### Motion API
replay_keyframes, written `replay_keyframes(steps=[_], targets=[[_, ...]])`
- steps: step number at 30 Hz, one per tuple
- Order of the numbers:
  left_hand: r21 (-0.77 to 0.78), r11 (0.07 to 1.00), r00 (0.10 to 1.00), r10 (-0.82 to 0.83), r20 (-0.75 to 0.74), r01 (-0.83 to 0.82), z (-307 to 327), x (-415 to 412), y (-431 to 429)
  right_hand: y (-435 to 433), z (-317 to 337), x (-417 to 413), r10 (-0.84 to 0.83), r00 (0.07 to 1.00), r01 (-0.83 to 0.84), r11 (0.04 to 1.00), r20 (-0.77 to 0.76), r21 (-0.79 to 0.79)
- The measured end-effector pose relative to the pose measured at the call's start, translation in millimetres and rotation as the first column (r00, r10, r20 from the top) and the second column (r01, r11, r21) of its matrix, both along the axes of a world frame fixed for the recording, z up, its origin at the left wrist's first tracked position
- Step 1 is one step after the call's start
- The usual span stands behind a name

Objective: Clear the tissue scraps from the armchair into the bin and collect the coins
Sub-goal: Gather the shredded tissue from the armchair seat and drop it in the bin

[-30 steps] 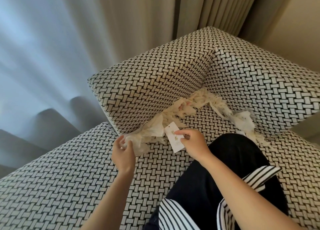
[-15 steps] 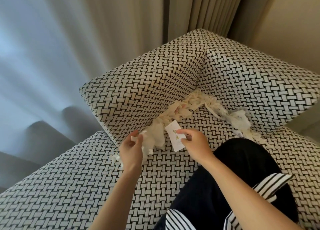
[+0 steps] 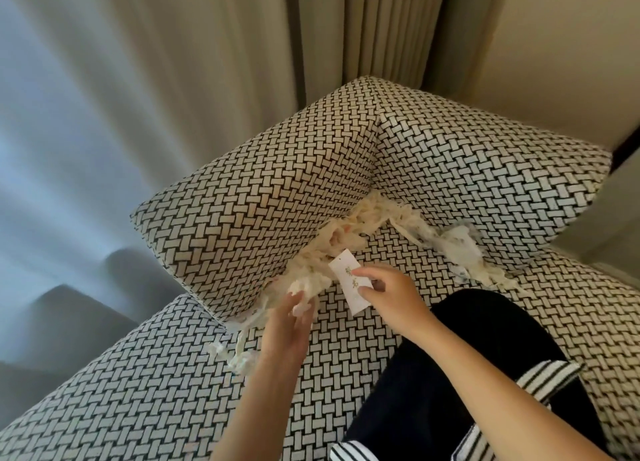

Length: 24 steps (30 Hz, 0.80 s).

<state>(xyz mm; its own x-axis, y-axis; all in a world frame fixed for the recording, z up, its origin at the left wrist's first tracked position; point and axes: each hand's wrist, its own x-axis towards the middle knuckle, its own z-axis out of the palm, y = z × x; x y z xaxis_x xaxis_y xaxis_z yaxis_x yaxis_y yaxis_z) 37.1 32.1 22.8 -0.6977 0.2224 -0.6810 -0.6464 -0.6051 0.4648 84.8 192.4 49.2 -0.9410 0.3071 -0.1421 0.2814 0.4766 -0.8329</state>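
The left grip (image 3: 287, 325) reaches into the scraps (image 3: 311, 280) along the armchair (image 3: 138, 391) seat's back edge; it is blurred, so I cannot tell whether it has closed. The right grip (image 3: 389, 292) pinches a white card (image 3: 349, 289) just beside them. Gathering seems under way; next, close on a handful. More scraps fill the back corner.

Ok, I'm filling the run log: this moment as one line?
left hand: at tissue scraps, grip blurred | right hand: pinches white card | armchair: more scraps in crease | coins, bin: unseen
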Motion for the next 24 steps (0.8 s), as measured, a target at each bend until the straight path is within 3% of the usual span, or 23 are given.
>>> replay_keyframes(steps=[5,12,15,20,22,24], targets=[[0.086,0.99,0.991,0.1,0.084,-0.107,2,22,28,21,8,26,-0.003,1.0,0.003,1.0,-0.018,0.02],[0.141,0.989,0.999,0.039,-0.028,-0.035,18,42,75,53,24,54,-0.048,0.991,0.058,0.995,-0.126,0.078],[0.134,0.99,0.995,-0.037,-0.089,0.048,27,45,95,67,31,60,-0.095,0.979,0.107,0.993,-0.183,0.056],[0.04,0.975,0.943,-0.202,-0.265,0.22,45,52,137,88,44,72,-0.238,0.941,0.203,0.966,-0.24,-0.161],[0.213,0.949,0.968,-0.201,-0.153,0.231,54,57,157,98,50,79,-0.297,0.914,0.237,0.944,-0.277,-0.23],[0.177,0.891,0.889,-0.362,-0.281,0.418,65,70,180,112,56,92,-0.377,0.865,0.319,0.922,-0.33,-0.219]])
